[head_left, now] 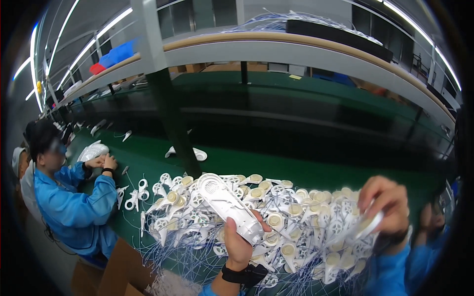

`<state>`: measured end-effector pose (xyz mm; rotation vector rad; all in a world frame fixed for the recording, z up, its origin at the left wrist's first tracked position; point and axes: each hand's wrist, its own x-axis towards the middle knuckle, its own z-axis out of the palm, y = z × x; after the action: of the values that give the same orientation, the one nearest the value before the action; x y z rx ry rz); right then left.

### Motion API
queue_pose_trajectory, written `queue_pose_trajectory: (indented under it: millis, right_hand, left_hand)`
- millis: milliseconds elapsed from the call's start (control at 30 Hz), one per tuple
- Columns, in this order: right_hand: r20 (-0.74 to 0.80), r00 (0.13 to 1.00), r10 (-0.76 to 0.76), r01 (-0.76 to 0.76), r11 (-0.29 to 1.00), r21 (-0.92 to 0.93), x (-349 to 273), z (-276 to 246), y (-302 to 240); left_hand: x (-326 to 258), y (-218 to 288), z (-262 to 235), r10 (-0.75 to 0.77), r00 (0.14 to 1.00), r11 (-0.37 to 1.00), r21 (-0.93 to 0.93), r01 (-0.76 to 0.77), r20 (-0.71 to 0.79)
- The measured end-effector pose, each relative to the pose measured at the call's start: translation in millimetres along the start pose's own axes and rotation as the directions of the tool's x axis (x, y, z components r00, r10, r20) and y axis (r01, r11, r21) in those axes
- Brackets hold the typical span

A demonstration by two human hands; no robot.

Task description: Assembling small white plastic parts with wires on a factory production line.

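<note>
My left hand (238, 245) is closed round the lower end of a long white plastic housing (224, 201). The housing is tilted, its hollow side up, with a round mesh grille at the far end. At the right, my right hand (389, 203) is raised over the pile and smeared by motion. Its fingers pinch a white plastic part (365, 226), too blurred to make out fully. Beneath both hands spreads a heap of white plastic parts (289, 249) with round ends, some with spoked openings and some with cream discs. Thin blue-white wires (185, 261) trail from it toward me.
A co-worker in blue (74, 197) works at the left; another person's sleeve (434, 246) shows at far right. A green post (173, 118) and long shelf (306, 45) cross above the green table (138, 160). A cardboard box (116, 271) stands at lower left.
</note>
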<state>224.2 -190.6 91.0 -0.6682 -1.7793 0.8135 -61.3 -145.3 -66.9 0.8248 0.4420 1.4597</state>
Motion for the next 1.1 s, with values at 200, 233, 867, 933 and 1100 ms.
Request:
queue_pose_trajectory:
  millis: [200,233,867,933,1100]
  right_hand:
    - [0.176,0.964,0.197,-0.203,0.979,0.011,-17,31,27]
    - [0.159,0.965,0.207,-0.211,0.977,0.01,-18,33,29]
    - [-0.088,0.977,0.192,-0.21,0.917,-0.339,-15,34,57]
    - [-0.073,0.98,0.184,-0.198,0.917,-0.346,-13,35,58]
    - [-0.094,0.98,0.176,-0.199,0.902,-0.384,-10,39,64]
  left_hand:
    - [-8,8,29,-0.221,0.973,0.925,0.331,0.189,0.061]
    - [-10,8,29,-0.269,0.959,0.908,0.354,0.224,0.084]
    - [-13,-3,34,-0.272,0.925,0.526,0.846,-0.088,0.265]
    - [-13,-1,34,-0.271,0.929,0.516,0.853,-0.081,0.253]
    - [-13,-3,31,-0.263,0.93,0.486,0.868,-0.104,0.258]
